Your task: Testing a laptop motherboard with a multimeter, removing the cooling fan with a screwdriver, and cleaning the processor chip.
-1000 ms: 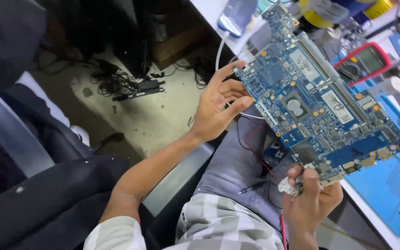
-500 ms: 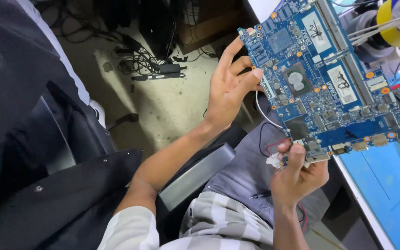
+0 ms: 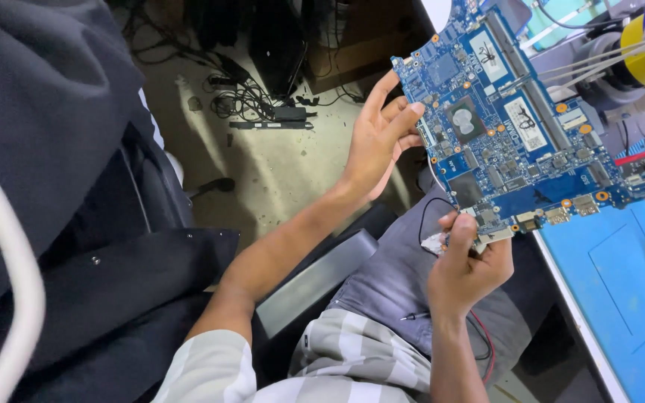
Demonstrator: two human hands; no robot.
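A large blue laptop circuit board (image 3: 513, 142) is held up in the air over my lap, tilted, its chip side facing me. My left hand (image 3: 379, 138) grips its left edge with the fingers spread along the board. At the bottom edge my right hand (image 3: 466, 263) pinches a small white part with thin red and black wires (image 3: 431, 213) trailing down over my grey trousers.
A blue work mat (image 3: 621, 298) covers the bench at the right. Tape rolls and cables (image 3: 643, 52) crowd the bench's far end. Dark cables and a power adapter (image 3: 263, 112) lie on the floor. A black chair (image 3: 113, 246) is at my left.
The view has shifted, so board and hands sit higher and further right in the picture. My right hand's thumb has slid up on the bottom edge; both hands keep their hold.
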